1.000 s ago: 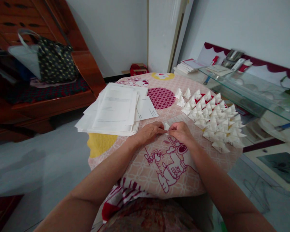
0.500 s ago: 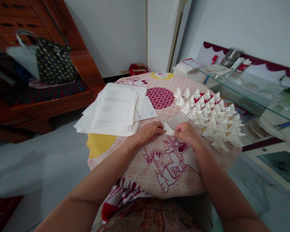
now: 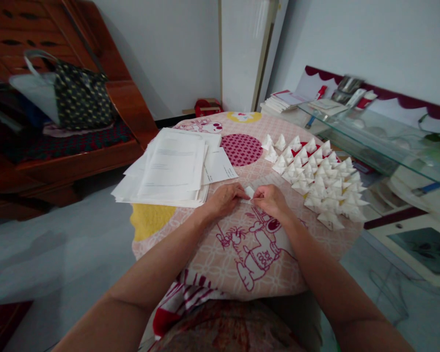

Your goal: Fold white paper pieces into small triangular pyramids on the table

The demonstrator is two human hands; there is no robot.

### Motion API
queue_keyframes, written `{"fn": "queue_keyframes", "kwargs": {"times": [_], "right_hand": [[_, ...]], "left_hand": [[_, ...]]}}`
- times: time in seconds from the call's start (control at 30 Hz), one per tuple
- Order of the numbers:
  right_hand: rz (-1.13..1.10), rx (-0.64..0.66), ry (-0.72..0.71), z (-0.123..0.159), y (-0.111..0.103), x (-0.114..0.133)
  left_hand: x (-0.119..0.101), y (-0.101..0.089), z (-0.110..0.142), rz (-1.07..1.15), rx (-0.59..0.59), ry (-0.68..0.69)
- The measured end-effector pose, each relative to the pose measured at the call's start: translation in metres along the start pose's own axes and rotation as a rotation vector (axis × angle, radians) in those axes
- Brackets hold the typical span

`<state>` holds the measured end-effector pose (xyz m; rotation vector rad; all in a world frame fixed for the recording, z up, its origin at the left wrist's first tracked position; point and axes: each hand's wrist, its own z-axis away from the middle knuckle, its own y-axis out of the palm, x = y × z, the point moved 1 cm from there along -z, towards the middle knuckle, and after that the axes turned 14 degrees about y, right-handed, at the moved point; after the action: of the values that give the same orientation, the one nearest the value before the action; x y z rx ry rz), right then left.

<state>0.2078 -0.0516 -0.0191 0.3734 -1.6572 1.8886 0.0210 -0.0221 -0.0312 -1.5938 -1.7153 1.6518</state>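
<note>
Small white paper piece (image 3: 249,191), apparently folded, though fingers hide much of it; lies low over patterned tablecloth (image 3: 212,254), left hand (image 3: 225,199) touching one side, right hand (image 3: 270,199) pinching other.

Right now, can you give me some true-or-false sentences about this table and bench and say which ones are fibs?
1. The left hand and right hand both touch a small white paper. True.
2. The pointy paper shapes are left of the flat sheets. False: the pointy paper shapes are right of the flat sheets.
3. The tablecloth has yellow patches. True.
4. The spotted bag is on the floor. False: the spotted bag sits on the wooden bench.
</note>
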Motion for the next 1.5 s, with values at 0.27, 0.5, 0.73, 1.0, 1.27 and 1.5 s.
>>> {"fn": "queue_keyframes", "kwargs": {"times": [0.27, 0.5, 0.73, 1.0, 1.27, 1.5], "right_hand": [[0.116, -0.034, 0.033, 0.0, 0.0, 0.0], [0.076, -0.04, 0.027, -0.004, 0.004, -0.005], [0.051, -0.06, -0.002, -0.006, 0.004, -0.005], [0.046, -0.107, -0.028, -0.005, 0.006, -0.007], [0.064, -0.16, -0.101, 0.007, 0.012, -0.012], [0.241, -0.22, -0.134, 0.014, 0.013, -0.007]], "left_hand": [[-0.01, 0.002, -0.017, -0.002, -0.027, -0.256], [0.0, 0.004, -0.02, 0.151, -0.065, -0.295], [0.019, 0.003, -0.015, 0.314, -0.107, -0.338], [0.029, -0.011, 0.004, 0.314, -0.131, -0.372], [0.02, -0.013, 0.02, 0.175, -0.171, -0.275], [0.015, -0.005, 0.014, 0.098, -0.181, -0.167]]}}
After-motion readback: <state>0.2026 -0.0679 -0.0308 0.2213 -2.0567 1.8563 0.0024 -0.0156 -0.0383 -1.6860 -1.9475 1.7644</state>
